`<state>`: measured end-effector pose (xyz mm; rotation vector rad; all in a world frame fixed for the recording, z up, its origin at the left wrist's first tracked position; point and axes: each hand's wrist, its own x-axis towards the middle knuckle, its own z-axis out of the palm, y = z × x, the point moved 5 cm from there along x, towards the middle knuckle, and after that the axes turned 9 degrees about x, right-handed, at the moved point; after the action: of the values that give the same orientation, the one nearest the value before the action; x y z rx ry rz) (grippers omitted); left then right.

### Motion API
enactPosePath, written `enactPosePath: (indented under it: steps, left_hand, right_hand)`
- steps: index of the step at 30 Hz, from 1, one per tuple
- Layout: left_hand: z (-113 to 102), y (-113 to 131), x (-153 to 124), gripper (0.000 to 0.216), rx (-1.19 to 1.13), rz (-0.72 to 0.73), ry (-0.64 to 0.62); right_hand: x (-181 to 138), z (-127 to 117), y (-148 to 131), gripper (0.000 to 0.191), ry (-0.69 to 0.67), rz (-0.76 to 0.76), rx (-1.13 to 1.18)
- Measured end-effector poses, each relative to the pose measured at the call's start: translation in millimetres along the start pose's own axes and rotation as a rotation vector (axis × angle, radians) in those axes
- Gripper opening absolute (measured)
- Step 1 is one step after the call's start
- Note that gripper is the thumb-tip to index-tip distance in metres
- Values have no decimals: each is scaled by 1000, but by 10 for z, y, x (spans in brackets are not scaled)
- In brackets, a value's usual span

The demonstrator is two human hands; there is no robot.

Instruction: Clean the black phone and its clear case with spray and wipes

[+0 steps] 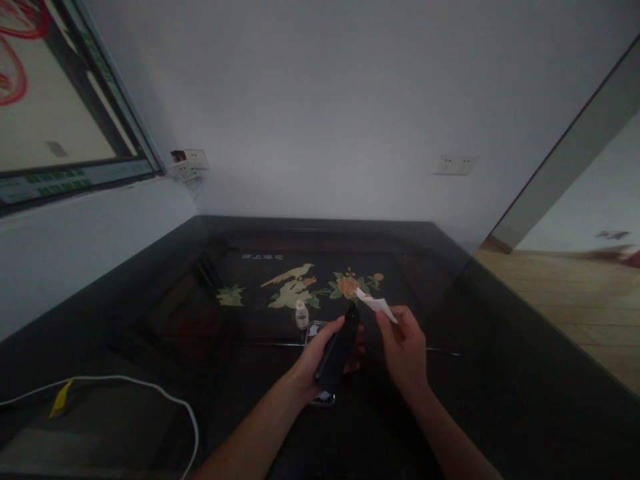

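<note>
My left hand (311, 360) is wrapped around a slim black phone (339, 353), which is held tilted above the table. Its fingers curl round the far side. Between thumb and fingers, my right hand (406, 343) pinches a folded white tissue (376, 305), just right of the phone's upper end and apart from it. Under the left hand, partly hidden, a clear-edged phone case (326, 398) with a white pattern lies on the table. A small clear bottle (301, 316) with a pale cap stands just beyond it.
The dark glossy table (165, 313) carries a bird-and-flower picture and meets the wall behind. A white cable (150, 385) with a yellow tag (61, 400) runs along the left front. Wall sockets (455, 165) sit at back right, and a window (65, 100) is at left.
</note>
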<state>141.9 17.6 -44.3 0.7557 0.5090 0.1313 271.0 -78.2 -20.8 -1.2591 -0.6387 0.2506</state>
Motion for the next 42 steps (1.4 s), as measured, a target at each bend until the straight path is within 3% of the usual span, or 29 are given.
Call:
enactPosePath:
  steps: [5, 13, 19, 25, 29, 30, 32, 35, 37, 39, 40, 42]
  left_hand:
    - [39, -3, -13, 42, -72, -12, -28]
    - [13, 57, 41, 50, -194, 54, -60]
    - [9, 127, 38, 63, -180, 95, -63]
    - [45, 195, -4, 65, -127, 112, -96]
    - [57, 202, -15, 62, -143, 115, -91]
    - [58, 194, -14, 60, -151, 108, -91]
    - [48, 165, -7, 57, -160, 82, -78]
    - [24, 125, 1, 54, -130, 67, -44]
    - [44, 113, -7, 56, -88, 80, -74]
    - [82, 105, -26, 57, -65, 91, -123]
    - [96, 101, -37, 58, -63, 94, -134]
    - [104, 85, -53, 57, -73, 72, -119]
  right_hand:
    - [-120, 183, -106, 5, -300, -214, -148]
    - [-283, 340, -248, 33, -673, -522, -353]
    - [-446, 414, -397, 34, -800, -597, -298]
    - [-497, 323, -438, 26, -751, -494, -233]
    - [-475, 324, -374, 10, -740, -304, -245]
    - [-435, 315, -340, 7, -697, -224, -221]
    - [-311, 264, -252, 18, -554, -45, -122]
    - [-64, 74, -123, 28, -195, 122, 51]
    - [69, -93, -75, 29, 53, 112, 93]
    - [134, -210, -75, 30, 199, 26, 61]
    - [141, -231, -90, 28, 218, -30, 25]
    - [114, -181, -128, 21, 131, -136, -65]
